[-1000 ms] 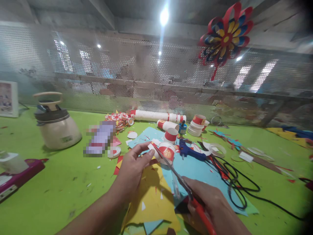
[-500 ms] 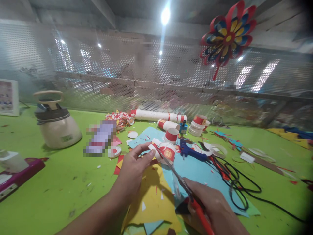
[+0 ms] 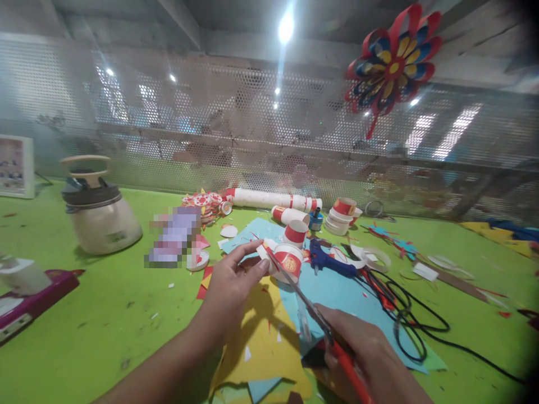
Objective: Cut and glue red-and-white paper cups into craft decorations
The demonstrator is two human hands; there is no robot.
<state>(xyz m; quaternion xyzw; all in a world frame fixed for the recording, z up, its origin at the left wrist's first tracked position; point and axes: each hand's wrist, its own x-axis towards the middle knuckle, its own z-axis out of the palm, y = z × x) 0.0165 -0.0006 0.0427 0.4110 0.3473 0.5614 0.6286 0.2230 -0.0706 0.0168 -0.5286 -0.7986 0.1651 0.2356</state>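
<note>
My left hand [image 3: 236, 280] pinches a small white piece of paper [image 3: 263, 251] between thumb and fingers. Red-handled scissors [image 3: 309, 308] are gripped in my right hand [image 3: 357, 348], their blade tips reaching the paper's right side. Just behind the blades stands a red and white paper cup piece [image 3: 290, 262] with a gold emblem, and a smaller red cup piece [image 3: 295, 233] sits beyond it. Under both hands lie a yellow paper sheet [image 3: 261, 342] and a light blue sheet [image 3: 337, 297], dotted with small scraps.
A blue glue gun [image 3: 332, 261] with a looped black cable [image 3: 425, 325] lies to the right. Farther back are a long white paper tube [image 3: 261, 198] and stacked cup rings [image 3: 340, 216]. At left stand a kettle-like jug [image 3: 103, 224] and a purple power strip [image 3: 54, 286].
Both hands keep nearly the same place. The scissors' tips and the paper have shifted only very slightly, and the whole view has moved a little.
</note>
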